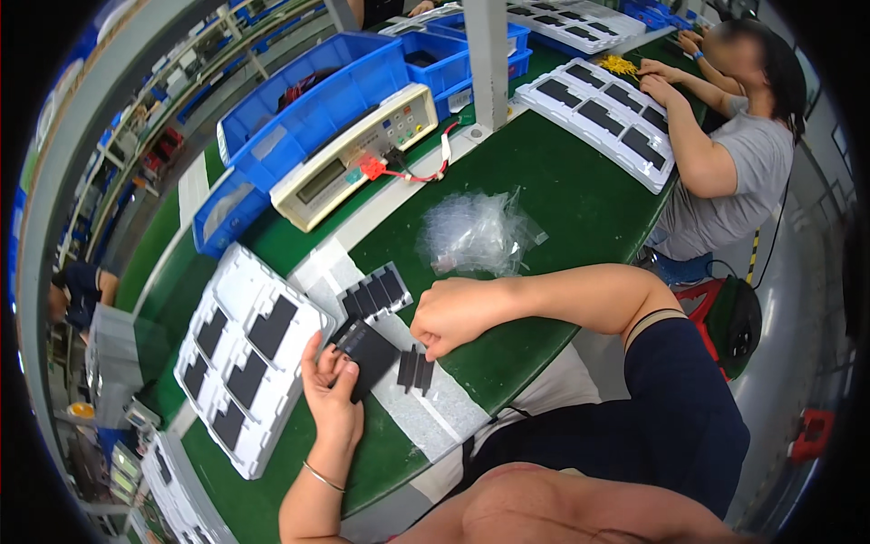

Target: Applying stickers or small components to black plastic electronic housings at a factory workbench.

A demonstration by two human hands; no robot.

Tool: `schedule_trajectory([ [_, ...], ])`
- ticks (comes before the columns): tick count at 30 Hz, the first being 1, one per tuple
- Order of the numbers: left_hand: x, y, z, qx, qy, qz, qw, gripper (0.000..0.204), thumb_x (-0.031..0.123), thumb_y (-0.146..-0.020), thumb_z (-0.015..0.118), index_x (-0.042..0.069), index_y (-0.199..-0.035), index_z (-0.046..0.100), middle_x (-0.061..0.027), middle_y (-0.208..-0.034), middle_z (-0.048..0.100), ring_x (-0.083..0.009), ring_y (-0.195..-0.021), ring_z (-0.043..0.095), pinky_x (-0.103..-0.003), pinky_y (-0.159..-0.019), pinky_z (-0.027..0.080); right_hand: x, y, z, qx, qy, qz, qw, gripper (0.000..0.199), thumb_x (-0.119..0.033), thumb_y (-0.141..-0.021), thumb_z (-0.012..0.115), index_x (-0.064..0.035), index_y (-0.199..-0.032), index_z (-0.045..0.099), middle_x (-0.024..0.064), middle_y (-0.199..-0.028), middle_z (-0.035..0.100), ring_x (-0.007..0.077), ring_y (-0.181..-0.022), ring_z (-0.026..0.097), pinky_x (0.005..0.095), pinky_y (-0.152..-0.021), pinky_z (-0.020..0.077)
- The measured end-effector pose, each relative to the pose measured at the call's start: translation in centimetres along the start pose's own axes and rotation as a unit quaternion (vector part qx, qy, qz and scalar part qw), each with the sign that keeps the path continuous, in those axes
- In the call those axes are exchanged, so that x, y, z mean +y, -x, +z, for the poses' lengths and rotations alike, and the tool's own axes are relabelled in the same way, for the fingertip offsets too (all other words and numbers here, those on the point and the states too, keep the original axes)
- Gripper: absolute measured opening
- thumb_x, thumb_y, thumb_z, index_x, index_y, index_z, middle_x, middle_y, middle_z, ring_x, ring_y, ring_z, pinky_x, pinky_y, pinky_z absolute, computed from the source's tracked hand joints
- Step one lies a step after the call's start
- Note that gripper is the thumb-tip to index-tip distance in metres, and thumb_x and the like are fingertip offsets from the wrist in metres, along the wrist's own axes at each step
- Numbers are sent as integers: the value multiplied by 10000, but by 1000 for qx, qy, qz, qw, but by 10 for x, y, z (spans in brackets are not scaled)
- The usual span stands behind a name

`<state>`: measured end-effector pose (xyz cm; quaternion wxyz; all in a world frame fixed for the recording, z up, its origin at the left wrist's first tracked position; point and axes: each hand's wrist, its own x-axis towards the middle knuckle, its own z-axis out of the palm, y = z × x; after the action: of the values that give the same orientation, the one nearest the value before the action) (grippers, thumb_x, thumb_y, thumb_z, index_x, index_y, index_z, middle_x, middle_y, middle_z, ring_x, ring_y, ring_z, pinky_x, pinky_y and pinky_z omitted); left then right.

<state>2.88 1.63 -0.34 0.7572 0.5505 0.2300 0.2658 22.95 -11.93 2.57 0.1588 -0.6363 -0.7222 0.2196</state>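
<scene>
- The left hand (331, 385) has its grip closed around a flat black cell (365, 355), held just above the green counter (580, 195).
- The right hand (450, 315) is curled into a loose fist, fingertips by two loose black strips (414, 370); whether it pinches anything, I cannot tell.
- A row of black cells (376, 292) lies just behind.
- A white tray (246, 358) sits left, a crumpled clear bag (476, 233) behind, and a beige meter (355, 154) farther back.

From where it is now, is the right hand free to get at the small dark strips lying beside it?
Probably yes: the right hand rests just above the dark strips, with nothing between them.
</scene>
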Motion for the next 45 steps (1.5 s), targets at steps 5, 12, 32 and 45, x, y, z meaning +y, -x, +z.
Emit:
schedule_trajectory([
  [5,4,-2,-7,56,-1,69,996,642,-112,-731,584,71,-1296,341,-32,-1016,481,-112,-864,465,-244,-833,403,-1,-3,9,90,38,38,994,265,-270,-757,648,-55,-636,549,80,-575,534,272,-534,544,363,-502,420],
  [12,8,18,6,-14,54,30,998,616,-132,-724,598,55,-1257,353,-85,-1075,522,-172,-1004,527,-292,-886,427,-8,-17,19,195,-399,21,896,277,-109,-742,704,-1,-966,582,38,-803,558,77,-694,539,213,-581,437],
  [32,3,16,2,-100,-68,77,990,105,18,-870,535,-39,-947,578,-71,-909,546,-120,-823,538,-242,-747,438,-19,-16,27,148,-375,2,915,139,-65,-790,647,41,-839,572,35,-786,509,82,-693,491,216,-619,416],
  [45,2,17,5,-63,-114,107,986,51,9,-847,565,-28,-865,595,-46,-836,547,-91,-752,523,-205,-656,422,-22,-16,28,177,-290,-7,941,154,-93,-750,679,20,-765,575,34,-691,509,102,-606,484,228,-539,379],
])
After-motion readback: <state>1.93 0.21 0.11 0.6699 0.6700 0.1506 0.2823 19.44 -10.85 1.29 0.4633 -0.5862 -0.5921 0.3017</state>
